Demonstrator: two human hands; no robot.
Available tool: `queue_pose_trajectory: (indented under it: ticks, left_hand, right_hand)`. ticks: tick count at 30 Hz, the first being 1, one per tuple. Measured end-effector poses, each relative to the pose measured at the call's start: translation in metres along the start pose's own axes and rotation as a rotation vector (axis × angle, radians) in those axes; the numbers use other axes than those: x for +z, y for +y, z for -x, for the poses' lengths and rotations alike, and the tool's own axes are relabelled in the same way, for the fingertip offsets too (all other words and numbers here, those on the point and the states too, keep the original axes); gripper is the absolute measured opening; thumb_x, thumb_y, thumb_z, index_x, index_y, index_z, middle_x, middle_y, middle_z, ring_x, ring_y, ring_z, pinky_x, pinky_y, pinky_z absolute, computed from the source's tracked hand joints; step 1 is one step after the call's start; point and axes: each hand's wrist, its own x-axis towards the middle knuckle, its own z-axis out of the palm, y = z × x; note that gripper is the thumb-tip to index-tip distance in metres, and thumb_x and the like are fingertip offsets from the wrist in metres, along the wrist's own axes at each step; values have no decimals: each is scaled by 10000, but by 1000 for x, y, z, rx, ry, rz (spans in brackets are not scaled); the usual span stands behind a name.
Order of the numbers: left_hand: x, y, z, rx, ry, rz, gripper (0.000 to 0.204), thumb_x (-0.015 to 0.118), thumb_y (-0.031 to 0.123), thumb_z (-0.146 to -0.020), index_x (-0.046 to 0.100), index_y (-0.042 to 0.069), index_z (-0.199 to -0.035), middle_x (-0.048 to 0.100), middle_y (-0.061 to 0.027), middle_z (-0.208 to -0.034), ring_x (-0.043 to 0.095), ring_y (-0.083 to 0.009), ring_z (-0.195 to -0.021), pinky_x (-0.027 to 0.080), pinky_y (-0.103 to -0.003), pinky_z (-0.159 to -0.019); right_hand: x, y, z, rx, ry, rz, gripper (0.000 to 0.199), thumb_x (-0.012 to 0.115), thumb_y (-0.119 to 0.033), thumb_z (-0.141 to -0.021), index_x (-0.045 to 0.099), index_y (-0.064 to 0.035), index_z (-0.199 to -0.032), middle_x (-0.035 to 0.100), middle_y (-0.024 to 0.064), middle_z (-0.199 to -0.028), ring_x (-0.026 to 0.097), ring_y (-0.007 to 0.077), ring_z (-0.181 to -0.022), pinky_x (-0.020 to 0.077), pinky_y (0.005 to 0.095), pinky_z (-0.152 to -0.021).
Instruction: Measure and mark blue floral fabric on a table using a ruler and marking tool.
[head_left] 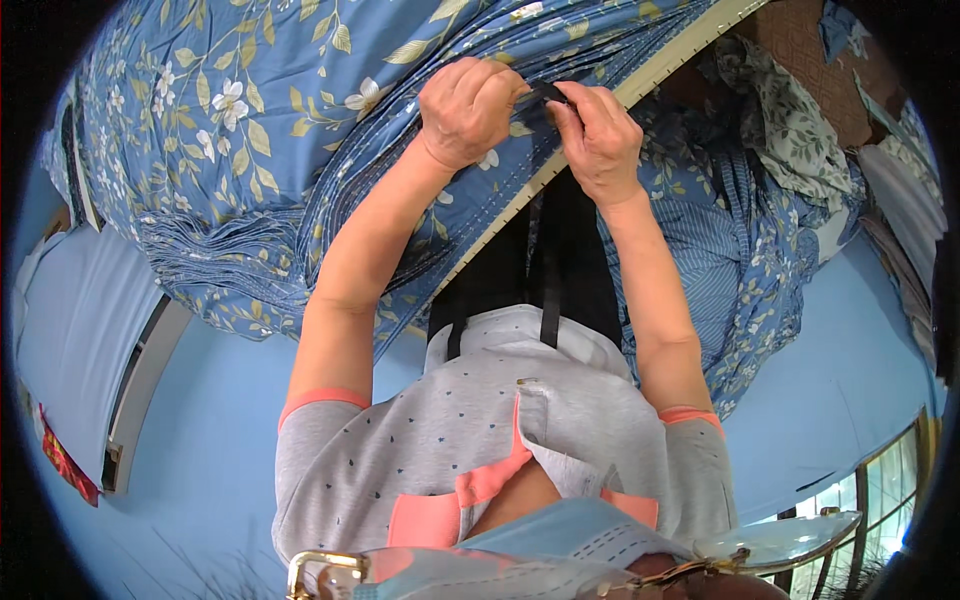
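Note:
A short dark strip (543, 92), perhaps of cloth or tape, spans the gap between my two hands. My left hand (468, 112) is closed in a fist, its fingertips pinching the strip's left end. On the other end, thumb and forefinger of my right hand (602, 138) close in a pinch. Both hands are above blue floral fabric (225, 160) with white flowers and pale leaves. Beneath my left forearm the fabric lies in many stacked folds. What the strip is exactly cannot be made out.
A pale wooden table edge (500, 222) with evenly spaced marks runs diagonally before me. More blue floral and striped cloth (700, 260) is heaped on the right, with whitish leaf-print cloth (800, 130) behind it. On the left stands a surface covered in light blue cloth (85, 310).

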Motion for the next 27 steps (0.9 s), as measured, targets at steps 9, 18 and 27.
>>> queue_pose_trajectory:
  ticks: [9,18,27]
  left_hand:
    - [1,2,1,30,2,18,143,744,90,-727,649,106,-832,651,-26,-789,626,-210,-664,480,-317,-584]
    - [1,107,25,81,-419,502,201,658,104,-786,696,108,-983,675,-31,-920,671,-196,-816,504,-322,-655]
    - [-25,163,49,-307,-589,314,292,656,80,-728,699,81,-1017,652,-74,-895,644,-252,-921,444,-452,-1021]
  right_hand:
    - [-10,6,6,15,30,-99,241,753,-36,-850,689,-32,-1081,682,106,-900,662,241,-747,534,319,-663]
    - [-58,55,70,504,261,-250,244,678,-49,-948,638,15,-1180,659,5,-998,594,67,-848,502,219,-781]
    - [-56,34,39,614,18,-504,214,680,-89,-960,673,1,-1154,550,-64,-825,432,8,-707,367,170,-626]
